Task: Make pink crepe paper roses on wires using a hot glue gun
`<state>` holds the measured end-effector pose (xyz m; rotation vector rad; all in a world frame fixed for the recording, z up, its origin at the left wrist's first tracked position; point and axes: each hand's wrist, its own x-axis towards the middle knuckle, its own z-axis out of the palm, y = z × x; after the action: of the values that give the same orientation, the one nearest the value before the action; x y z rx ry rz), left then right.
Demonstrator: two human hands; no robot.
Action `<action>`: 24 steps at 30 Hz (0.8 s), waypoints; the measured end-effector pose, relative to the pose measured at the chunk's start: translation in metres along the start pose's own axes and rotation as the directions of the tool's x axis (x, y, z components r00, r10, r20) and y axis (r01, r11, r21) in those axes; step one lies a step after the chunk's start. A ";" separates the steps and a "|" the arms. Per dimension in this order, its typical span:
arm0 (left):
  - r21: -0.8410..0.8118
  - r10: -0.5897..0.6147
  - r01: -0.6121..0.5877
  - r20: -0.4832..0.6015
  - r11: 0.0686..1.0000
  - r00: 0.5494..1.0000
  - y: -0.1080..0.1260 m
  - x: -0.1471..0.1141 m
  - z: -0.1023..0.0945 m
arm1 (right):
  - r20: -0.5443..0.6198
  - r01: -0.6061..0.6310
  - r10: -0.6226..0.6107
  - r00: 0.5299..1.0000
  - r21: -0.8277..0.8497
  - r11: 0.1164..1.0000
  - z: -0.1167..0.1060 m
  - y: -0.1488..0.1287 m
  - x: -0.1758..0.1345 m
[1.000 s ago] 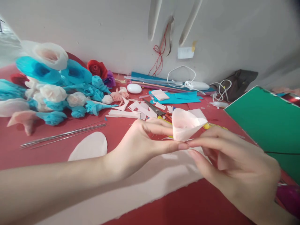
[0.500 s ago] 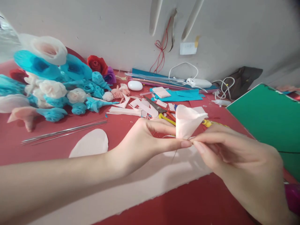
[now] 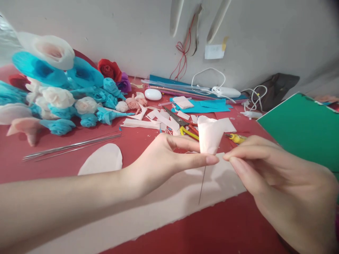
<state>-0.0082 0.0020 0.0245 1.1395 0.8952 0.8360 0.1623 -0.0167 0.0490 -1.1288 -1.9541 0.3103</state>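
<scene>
Between its thumb and fingers, my left hand [image 3: 166, 158] pinches the base of a pale pink paper flower bud [image 3: 210, 134], rolled like a cone. A thin wire stem [image 3: 202, 185] hangs down from beneath the thumb. My right hand [image 3: 275, 173] is a short way to the right, apart from the bud, its thumb and forefinger pressed together. Whatever those fingertips hold, if anything, is too small to make out. Under both hands lies a large pale pink paper sheet [image 3: 164, 208]. A rounded pale pink petal piece [image 3: 102, 158] rests beside the left forearm.
Blue, white and red paper flowers [image 3: 59, 98] crowd the left. Metal wires [image 3: 72, 146] lie in front of them. Behind the bud are scissors [image 3: 177, 118], yellow-handled pliers [image 3: 189, 133], and paper scraps [image 3: 153, 121]. A green board [image 3: 299, 123] stands right; a white cable [image 3: 209, 74] lies behind.
My right hand has moved right, away from the bud's base. The flap at the bud's right side now lies closer in, and more of the wire stem shows below.
</scene>
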 end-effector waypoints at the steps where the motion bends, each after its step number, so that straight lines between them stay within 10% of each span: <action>1: -0.002 -0.003 0.003 0.008 1.000 1.000 0.000 -0.001 0.000 | 0.004 0.014 -0.013 1.000 -0.011 1.000 0.000 0.001 0.000; 24: 0.018 0.105 -0.104 -0.081 0.994 0.991 0.006 -0.007 0.008 | 0.069 -0.084 0.075 0.995 0.131 0.988 0.005 0.004 0.003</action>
<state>-0.0046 -0.0059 0.0327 1.1792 0.9162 0.9691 0.1598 -0.0113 0.0455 -1.1232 -1.9160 0.5187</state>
